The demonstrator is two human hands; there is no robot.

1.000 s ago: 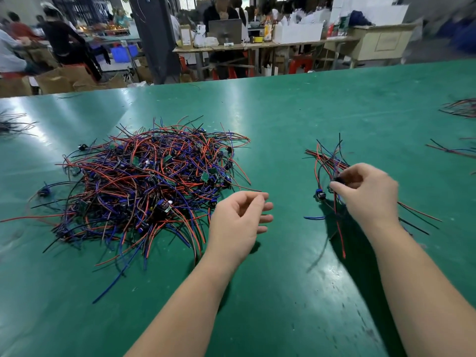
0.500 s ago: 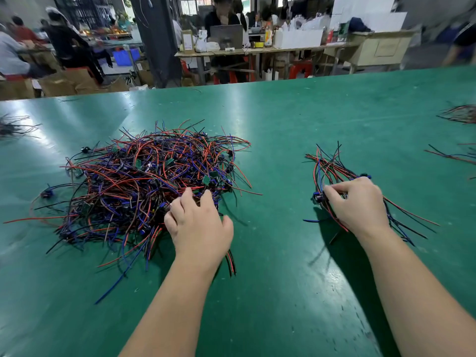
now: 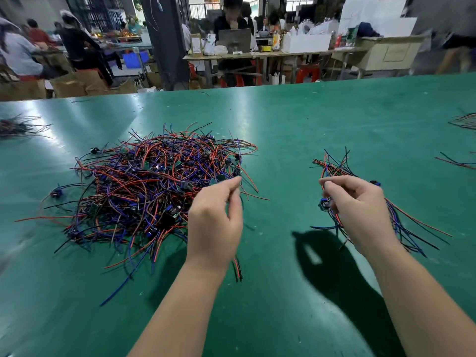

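My left hand [image 3: 215, 220] and right hand [image 3: 358, 210] are bare, wrists too. My left forearm [image 3: 180, 305] and right forearm [image 3: 425, 300] are uncovered all the way to the bottom edge (slim and smooth, the right one looming broader near the camera).

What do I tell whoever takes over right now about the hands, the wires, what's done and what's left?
Left hand: pinches one wire at the near edge of the pile; the wire's ends dangle below the wrist.
Right hand: grips the bundle of gathered wires over the green table.
Pile: a large tangle to the left of both hands.
Done: a small bundle gathered.
Left: probably add this wire to the bundle, then work through the pile, which holds most of the wires.
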